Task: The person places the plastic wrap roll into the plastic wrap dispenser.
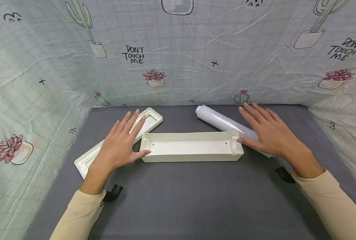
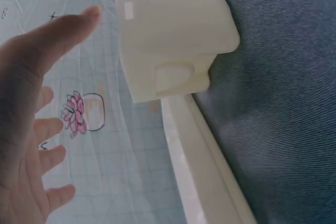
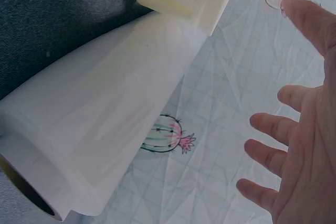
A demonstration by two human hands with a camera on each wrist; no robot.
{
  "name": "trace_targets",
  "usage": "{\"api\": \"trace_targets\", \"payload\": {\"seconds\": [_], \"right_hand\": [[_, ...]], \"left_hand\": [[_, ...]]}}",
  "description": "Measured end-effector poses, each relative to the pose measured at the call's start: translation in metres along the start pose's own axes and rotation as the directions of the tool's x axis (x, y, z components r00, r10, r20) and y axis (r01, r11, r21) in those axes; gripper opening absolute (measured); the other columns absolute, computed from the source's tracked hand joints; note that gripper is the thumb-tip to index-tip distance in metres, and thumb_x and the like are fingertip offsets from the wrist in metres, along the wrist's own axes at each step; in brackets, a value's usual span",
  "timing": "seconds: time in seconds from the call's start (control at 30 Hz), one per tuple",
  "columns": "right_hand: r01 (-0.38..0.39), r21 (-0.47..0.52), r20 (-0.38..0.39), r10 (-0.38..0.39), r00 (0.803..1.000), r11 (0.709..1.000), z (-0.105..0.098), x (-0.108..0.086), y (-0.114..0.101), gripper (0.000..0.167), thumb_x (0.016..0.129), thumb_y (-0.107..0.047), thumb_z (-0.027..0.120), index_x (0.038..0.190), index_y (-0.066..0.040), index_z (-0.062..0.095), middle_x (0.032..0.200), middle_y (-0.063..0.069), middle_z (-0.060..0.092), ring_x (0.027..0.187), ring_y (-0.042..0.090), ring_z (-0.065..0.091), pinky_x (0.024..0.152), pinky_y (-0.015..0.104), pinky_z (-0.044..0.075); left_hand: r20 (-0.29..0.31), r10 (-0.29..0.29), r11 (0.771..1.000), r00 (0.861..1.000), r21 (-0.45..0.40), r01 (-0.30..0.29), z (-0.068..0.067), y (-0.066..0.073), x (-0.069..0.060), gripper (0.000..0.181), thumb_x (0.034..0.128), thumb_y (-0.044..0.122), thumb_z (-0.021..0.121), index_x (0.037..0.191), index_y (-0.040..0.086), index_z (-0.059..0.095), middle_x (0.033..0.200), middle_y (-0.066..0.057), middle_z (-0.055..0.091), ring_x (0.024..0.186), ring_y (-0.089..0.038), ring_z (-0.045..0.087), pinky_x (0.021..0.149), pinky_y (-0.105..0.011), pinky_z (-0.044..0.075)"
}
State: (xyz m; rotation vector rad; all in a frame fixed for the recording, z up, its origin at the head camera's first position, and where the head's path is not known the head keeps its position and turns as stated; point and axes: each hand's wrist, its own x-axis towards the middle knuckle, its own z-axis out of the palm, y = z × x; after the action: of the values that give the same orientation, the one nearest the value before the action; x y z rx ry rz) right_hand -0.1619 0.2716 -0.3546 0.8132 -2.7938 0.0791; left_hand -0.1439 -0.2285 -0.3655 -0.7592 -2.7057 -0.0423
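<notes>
A pale, wrinkled sheet (image 1: 183, 36) printed with a grid and potted cacti stands behind a dark grey tabletop (image 1: 183, 196). In the head view, a long, open cream plastic box (image 1: 192, 157) sits between the hands, its inside bare. A narrow cream plastic lid-like piece (image 1: 150, 122) with a small green part lies slantwise at its left, and a whitish roll of film (image 1: 225, 121) lies slantwise behind its right end. The pieces appear to be separate, so joining them looks wholly undone. The left hand (image 1: 119, 145) hangs over the lid-like piece, the right hand (image 1: 266, 131) over the roll, both with fingers spread.

In the left wrist view, the thumb is clear of the box's end.

In the right wrist view, the roll and box corner lie beside the hand, untouched.
</notes>
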Motion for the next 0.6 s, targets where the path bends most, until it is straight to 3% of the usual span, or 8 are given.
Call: {"api": "trace_targets", "payload": {"seconds": [0.13,0.3,0.4,0.5,0.6], "right_hand": [[0.016,-0.006,-0.014,-0.016,1.0,1.0,0.002,-0.002,0.004,0.097,0.087,-0.055,0.072,0.162,-0.016,0.025,0.162,0.014,0.034,0.146,0.037,0.033,0.114,0.058,0.028],[-0.014,0.018,0.037,0.013,0.999,1.0,0.0,-0.004,0.006,0.092,0.09,-0.045,0.074,0.162,-0.013,0.026,0.154,0.019,0.042,0.14,0.04,0.041,0.109,0.061,0.034],[-0.04,0.041,0.068,0.037,0.997,0.998,-0.002,-0.004,0.008,0.087,0.092,-0.039,0.074,0.16,-0.011,0.029,0.148,0.023,0.047,0.131,0.045,0.049,0.102,0.064,0.039],[-0.061,0.058,0.08,0.056,0.995,0.996,-0.002,-0.004,0.01,0.082,0.092,-0.035,0.075,0.158,-0.008,0.035,0.143,0.025,0.051,0.122,0.048,0.055,0.092,0.065,0.046],[-0.082,0.074,0.084,0.076,0.994,0.994,-0.001,-0.004,0.011,0.079,0.091,-0.032,0.076,0.156,-0.007,0.038,0.139,0.026,0.054,0.118,0.047,0.059,0.084,0.063,0.05]], "left_hand": [[-0.012,0.011,1.0,1.0,-0.017,-0.011,0.004,-0.003,-0.003,0.109,0.0794,0.057,0.078,0.163,0.013,0.022,0.168,-0.013,0.022,0.148,-0.039,0.032,0.109,-0.063,0.038],[-0.033,-0.001,0.996,0.999,-0.09,-0.002,0.01,-0.006,-0.006,0.102,0.0813,0.045,0.08,0.16,0.008,0.028,0.157,-0.02,0.039,0.134,-0.043,0.048,0.104,-0.058,0.044],[0.026,-0.07,0.982,0.997,-0.174,0.074,0.011,-0.004,-0.008,0.096,0.0854,0.042,0.078,0.161,0.012,0.027,0.15,-0.019,0.047,0.131,-0.04,0.051,0.097,-0.058,0.049],[0.117,-0.133,0.956,0.984,-0.248,0.158,0.011,-0.002,-0.01,0.091,0.091,0.039,0.074,0.163,0.019,0.022,0.145,-0.018,0.053,0.131,-0.037,0.052,0.091,-0.059,0.051],[0.157,-0.144,0.93,0.977,-0.317,0.188,0.012,-0.001,-0.01,0.086,0.094,0.034,0.071,0.163,0.018,0.022,0.135,-0.016,0.061,0.122,-0.033,0.06,0.088,-0.057,0.052]]}}
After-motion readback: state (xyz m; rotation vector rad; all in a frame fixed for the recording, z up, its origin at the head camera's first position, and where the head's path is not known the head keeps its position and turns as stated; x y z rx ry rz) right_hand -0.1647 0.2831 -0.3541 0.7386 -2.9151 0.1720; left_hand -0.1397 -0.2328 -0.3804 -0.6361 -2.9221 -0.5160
